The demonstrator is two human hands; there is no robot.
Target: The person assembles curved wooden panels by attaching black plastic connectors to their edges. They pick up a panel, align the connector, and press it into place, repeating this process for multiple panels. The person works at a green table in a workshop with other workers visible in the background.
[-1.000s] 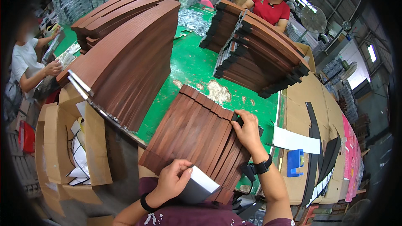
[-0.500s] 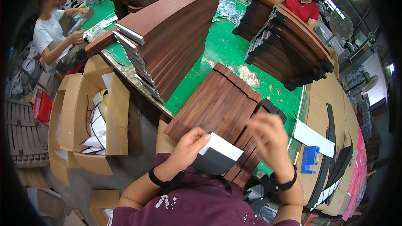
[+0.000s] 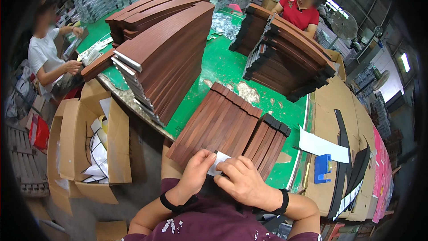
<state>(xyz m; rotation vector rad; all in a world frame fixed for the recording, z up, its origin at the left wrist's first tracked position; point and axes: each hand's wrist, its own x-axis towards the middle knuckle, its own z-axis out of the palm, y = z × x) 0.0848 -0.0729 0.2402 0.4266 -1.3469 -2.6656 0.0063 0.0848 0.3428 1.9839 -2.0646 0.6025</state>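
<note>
My left hand (image 3: 192,176) pinches a small sheet (image 3: 217,163) between thumb and fingers, just above the near edge of the slats. Only its white face shows much; earlier it showed a black part too. Curled over the sheet's right side, my right hand (image 3: 243,184) presses thumb and fingertips to it and hides much of it. Below lies a row of reddish-brown wood-grain slats (image 3: 214,122), packed side by side on the green tabletop (image 3: 189,114). Beside them on the right are several slats with black ends (image 3: 268,140).
Tall stacks of curved brown boards (image 3: 165,49) and black-ended boards (image 3: 290,58) stand farther back. On cardboard at right lie a blue tape dispenser (image 3: 322,169), a white sheet (image 3: 323,146) and black strips (image 3: 343,151). An open carton (image 3: 120,147) stands left. Two people work across the table.
My right hand has come down from above the slats onto the sheet, its fingers now closed at it. The sheet's black part is now hidden. The view has shifted slightly.
</note>
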